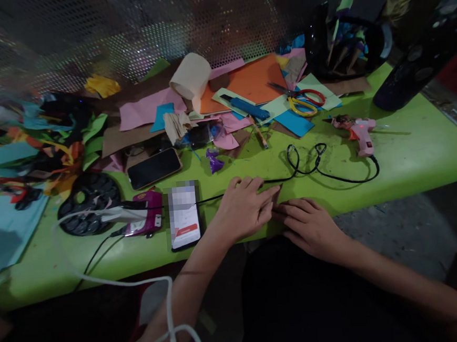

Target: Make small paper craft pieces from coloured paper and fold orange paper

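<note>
Your left hand (244, 207), fingers curled, and your right hand (311, 224), fingers nearly straight, meet near the front edge of the green table (420, 150). A small dark piece (277, 194) sits between their fingertips; whether either hand grips it, I can't tell. Rightward there's open green surface below the glue gun's cord (354, 182) (mind its loops); leftward, a lit phone (186, 216) lies close to your forearm.

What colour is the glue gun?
The glue gun is pink with an orange trigger, clearest in the head view.
</note>
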The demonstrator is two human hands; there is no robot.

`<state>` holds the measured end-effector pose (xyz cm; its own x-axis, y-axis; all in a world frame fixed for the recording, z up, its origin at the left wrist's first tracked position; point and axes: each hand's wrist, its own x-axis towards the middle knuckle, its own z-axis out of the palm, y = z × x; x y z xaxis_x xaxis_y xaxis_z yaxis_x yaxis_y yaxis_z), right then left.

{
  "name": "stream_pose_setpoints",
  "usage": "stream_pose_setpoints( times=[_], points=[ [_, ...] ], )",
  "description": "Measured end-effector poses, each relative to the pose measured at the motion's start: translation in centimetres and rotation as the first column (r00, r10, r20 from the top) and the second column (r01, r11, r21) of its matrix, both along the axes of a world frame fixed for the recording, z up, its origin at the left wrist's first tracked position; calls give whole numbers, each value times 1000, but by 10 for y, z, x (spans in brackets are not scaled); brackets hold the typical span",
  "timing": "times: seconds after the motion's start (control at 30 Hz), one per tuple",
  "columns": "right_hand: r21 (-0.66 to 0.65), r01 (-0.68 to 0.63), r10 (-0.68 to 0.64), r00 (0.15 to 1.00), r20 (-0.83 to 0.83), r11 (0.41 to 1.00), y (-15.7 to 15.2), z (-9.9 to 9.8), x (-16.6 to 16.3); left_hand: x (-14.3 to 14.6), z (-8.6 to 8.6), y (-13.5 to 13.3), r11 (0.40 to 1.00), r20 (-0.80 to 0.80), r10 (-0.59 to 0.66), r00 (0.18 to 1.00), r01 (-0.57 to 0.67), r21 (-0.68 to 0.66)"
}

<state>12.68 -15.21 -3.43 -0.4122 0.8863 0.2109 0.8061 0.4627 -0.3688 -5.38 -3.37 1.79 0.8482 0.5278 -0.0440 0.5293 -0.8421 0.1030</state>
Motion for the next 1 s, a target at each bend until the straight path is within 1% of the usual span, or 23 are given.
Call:
stream_pose_setpoints(
  times=[0.37, 0.6, 0.8, 1.0],
  points=[
    [1, 6, -6, 1000, 7, 1000, 0, -1, 0, 2, 1, 1, 1000, 7, -11, 1000, 11, -4],
    [0, 3, -3, 1000, 10, 1000, 0, -2, 0, 3, 0, 3, 1000, 38, -22, 999, 21, 9],
    [0, 0, 0, 1000, 1, 1000, 0, -1, 1, 5, 1, 4, 1000, 10, -25, 1000, 25, 17],
    [-2, 8, -8, 1000, 6, 1000, 0, -2, 1, 6, 1, 6, 1000, 38, -23, 999, 23, 12]
  ],
)
